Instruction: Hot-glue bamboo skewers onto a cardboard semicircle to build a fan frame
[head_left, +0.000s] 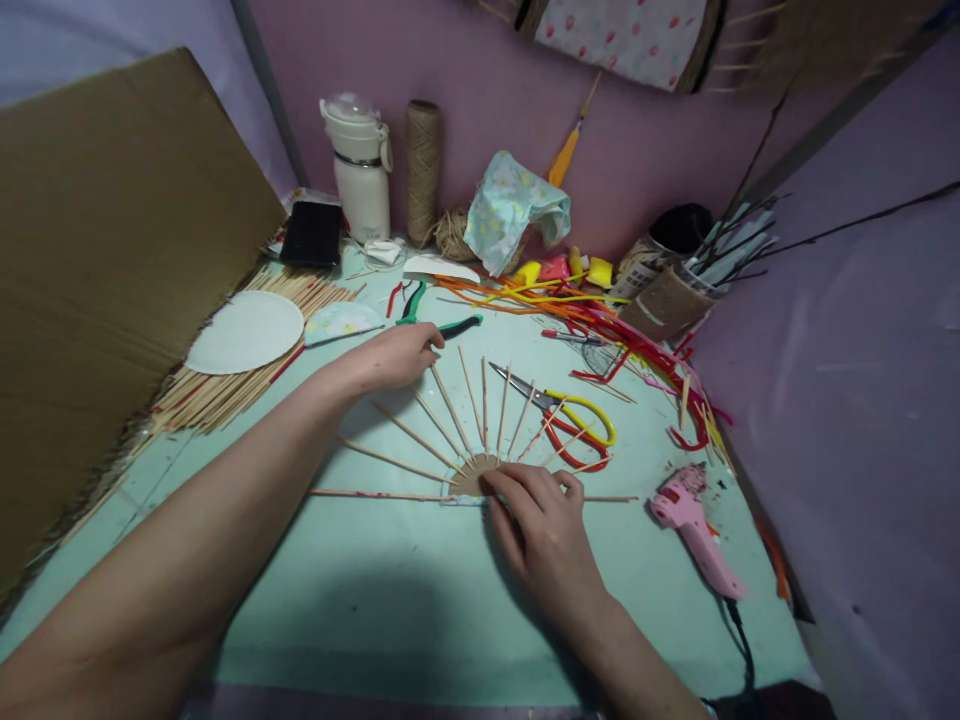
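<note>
A fan of thin wooden sticks [442,427] spreads from a small cardboard half-circle [466,484] on the table, with one long stick along its straight edge. My right hand [544,525] holds the half-circle down, fingers bent over its right side. My left hand [397,357] reaches over the upper left of the fan, fingers curled at a stick's tip and beside the dark handle of the green-handled pliers [461,326]; what lies between them is hidden. Scissors [577,425] with red and yellow handles lie by the right-hand sticks, blades partly beneath them.
At left, a white oval disc [247,332] rests on a pile of sticks [217,405] beside a cardboard panel [127,250]. A pink glue gun [697,540] lies at right with its cord. Behind stand a white bottle [361,180], twine spool [422,175] and bundled coloured stems [540,300].
</note>
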